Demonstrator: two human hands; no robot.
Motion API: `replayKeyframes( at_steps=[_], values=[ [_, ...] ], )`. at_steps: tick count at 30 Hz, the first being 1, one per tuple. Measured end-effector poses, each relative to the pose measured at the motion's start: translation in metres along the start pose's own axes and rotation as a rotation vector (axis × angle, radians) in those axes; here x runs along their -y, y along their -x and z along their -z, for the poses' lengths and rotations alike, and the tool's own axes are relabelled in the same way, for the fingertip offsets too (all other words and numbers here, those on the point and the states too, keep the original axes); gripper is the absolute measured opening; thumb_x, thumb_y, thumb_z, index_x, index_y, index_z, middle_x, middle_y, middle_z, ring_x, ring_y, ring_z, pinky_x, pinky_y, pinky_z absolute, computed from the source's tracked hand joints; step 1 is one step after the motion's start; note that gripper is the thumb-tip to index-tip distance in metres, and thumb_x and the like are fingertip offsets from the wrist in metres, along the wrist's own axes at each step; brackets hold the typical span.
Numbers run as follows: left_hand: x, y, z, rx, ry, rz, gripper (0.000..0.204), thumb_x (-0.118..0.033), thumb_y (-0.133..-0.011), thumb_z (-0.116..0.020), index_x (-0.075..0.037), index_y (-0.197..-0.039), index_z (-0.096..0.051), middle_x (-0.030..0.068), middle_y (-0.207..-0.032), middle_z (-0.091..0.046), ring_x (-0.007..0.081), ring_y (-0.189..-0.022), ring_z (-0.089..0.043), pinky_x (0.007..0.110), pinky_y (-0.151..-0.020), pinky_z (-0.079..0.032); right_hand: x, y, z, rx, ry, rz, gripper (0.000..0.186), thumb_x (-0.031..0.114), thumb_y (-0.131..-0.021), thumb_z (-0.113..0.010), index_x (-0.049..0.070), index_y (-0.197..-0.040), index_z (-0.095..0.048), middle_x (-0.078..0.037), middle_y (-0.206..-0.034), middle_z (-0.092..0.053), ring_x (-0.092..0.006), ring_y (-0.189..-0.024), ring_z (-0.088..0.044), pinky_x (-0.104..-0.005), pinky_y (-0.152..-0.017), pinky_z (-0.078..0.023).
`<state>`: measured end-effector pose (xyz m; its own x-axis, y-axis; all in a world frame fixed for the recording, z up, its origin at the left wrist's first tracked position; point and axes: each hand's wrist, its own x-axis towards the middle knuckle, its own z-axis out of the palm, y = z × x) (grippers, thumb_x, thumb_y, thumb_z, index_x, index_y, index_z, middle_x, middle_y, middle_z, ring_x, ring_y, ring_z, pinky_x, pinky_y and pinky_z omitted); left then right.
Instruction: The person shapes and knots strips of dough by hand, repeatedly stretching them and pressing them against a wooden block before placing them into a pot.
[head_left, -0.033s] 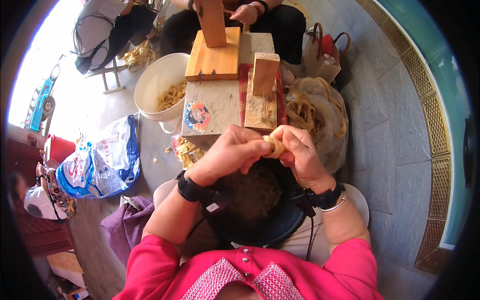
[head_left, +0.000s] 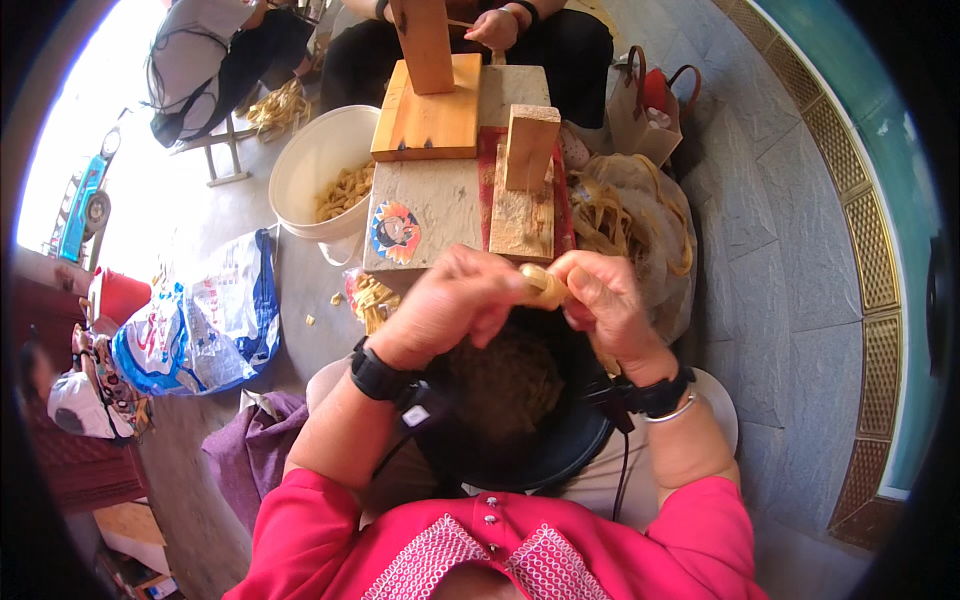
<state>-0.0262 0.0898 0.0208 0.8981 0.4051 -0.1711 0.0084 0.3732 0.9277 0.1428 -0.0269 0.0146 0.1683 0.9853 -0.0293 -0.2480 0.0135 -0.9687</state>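
Note:
My left hand [head_left: 452,307] pinches a pale yellow, looped strip bundle [head_left: 545,288], with curled fingers. On its right side my right hand [head_left: 605,305] grips it between bent thumb and fingers. Both hands are above a dark round tub [head_left: 578,445] in my lap, whose dim contents I cannot make out. Just beyond my hands stands a low, worn block stand [head_left: 420,220] with a round sticker. On it are a rough wooden block with an upright piece [head_left: 530,150] and a smoother wooden base with a tall post [head_left: 425,120].
Opposite, another person's hand [head_left: 493,28] holds a thin strip; a second person sits at upper left. Around me are a white bucket [head_left: 300,175] of pieces, a sack of strips [head_left: 635,220], a tote [head_left: 648,135], a blue-white bag [head_left: 195,315] and purple cloth [head_left: 255,445].
My left hand has shifted slightly left and up, and the bundle between my fingers has turned a little. My right hand's fingers have moved slightly.

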Motion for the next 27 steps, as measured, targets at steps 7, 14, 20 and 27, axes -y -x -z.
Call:
replayKeyframes(
  at_steps=[7,14,20,27],
  values=[
    [-0.011,0.009,0.020,0.051,-0.329,-0.041,0.042,-0.040,-0.092,-0.053,-0.003,-0.073,-0.056,0.0023,-0.055,-0.051,0.0151,-0.047,-0.051,0.025,-0.045,-0.040,0.009,0.006,0.032,0.014,0.156,0.004,0.012,0.010,-0.085,-0.064,0.000,-0.078,-0.064,0.007,-0.065,-0.052,-0.0014,-0.059,-0.041,-0.0178,-0.053,-0.032],
    [0.000,0.007,0.002,0.115,-0.994,-0.325,0.025,-0.023,-0.089,-0.057,0.001,-0.096,-0.058,0.0122,-0.077,-0.061,0.0240,-0.074,-0.060,0.036,-0.068,-0.047,-0.003,0.001,0.008,0.065,0.378,-0.015,0.010,0.004,-0.083,-0.064,0.000,-0.074,-0.064,0.007,-0.064,-0.052,-0.0016,-0.061,-0.043,-0.0204,-0.053,-0.035],
    [-0.007,-0.017,0.014,-0.042,-1.141,-0.294,0.014,-0.015,-0.088,-0.055,-0.001,-0.088,-0.059,0.0154,-0.071,-0.060,0.0315,-0.065,-0.060,0.038,-0.061,-0.046,0.003,-0.022,0.032,-0.055,0.780,0.200,0.018,0.013,-0.082,-0.065,0.000,-0.070,-0.058,-0.011,-0.056,-0.048,-0.0126,-0.051,-0.044,-0.0300,-0.051,-0.039],
    [0.000,-0.061,0.026,-0.515,-1.135,-0.501,0.014,-0.020,-0.084,-0.058,-0.006,-0.084,-0.058,0.0195,-0.078,-0.062,0.0390,-0.075,-0.061,0.047,-0.063,-0.047,-0.011,-0.067,0.020,-0.468,0.812,0.440,0.019,0.017,-0.083,-0.062,0.003,-0.071,-0.057,-0.017,-0.063,-0.058,-0.0336,-0.058,-0.058,-0.0386,-0.054,-0.045]
  ],
)
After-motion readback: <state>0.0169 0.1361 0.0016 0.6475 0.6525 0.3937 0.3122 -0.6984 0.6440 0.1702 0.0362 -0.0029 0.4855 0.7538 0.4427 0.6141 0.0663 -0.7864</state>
